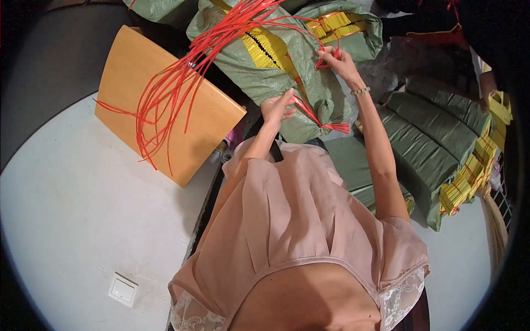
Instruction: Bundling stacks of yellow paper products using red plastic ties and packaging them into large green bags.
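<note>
A green woven sack lies in front of me, with yellow folded paper bundles showing through its opening. Red plastic string runs along its near end to a gathered, tied corner. My left hand is closed at this string, its fingertips pinching beside the sack. Farther right and higher, my right hand pinches a looped length of red string. That length leads up toward a large bundle of loose red strings draped over the sack and a wooden board.
The tan wooden board stands left of the sack. More green sacks with yellow paper bundles lie at the right, and another packed sack is behind. A white wall switch is at the lower left.
</note>
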Tool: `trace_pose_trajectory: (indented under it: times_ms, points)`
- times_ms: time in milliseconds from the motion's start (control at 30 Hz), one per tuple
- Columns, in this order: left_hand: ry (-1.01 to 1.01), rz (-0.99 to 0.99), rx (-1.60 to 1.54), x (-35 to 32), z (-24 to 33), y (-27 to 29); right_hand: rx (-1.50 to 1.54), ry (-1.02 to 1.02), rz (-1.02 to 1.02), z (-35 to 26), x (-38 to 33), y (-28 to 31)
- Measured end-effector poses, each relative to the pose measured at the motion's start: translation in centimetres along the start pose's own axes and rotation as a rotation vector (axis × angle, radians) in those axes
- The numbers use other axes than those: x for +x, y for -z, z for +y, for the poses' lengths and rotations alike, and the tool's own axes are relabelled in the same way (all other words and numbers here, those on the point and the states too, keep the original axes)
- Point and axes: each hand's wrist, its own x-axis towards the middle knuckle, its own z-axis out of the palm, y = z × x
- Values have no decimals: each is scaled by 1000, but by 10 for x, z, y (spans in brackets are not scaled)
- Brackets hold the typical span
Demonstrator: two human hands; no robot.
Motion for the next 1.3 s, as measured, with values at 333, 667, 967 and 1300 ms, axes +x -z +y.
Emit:
trace_pose_trajectory:
  times_ms: [333,667,967,1300]
  points:
    - [9,-4,0,-1,3,-1,107,146,331,31,15,-28]
    - [1,-49,-16,0,1,1,182,161,429,30,25,-35]
    - [-65,-48,17,-6,0,2,-167,259,364,33,34,-31]
    - [-17,-62,22,-5,3,2,162,95,431,31,27,-28]
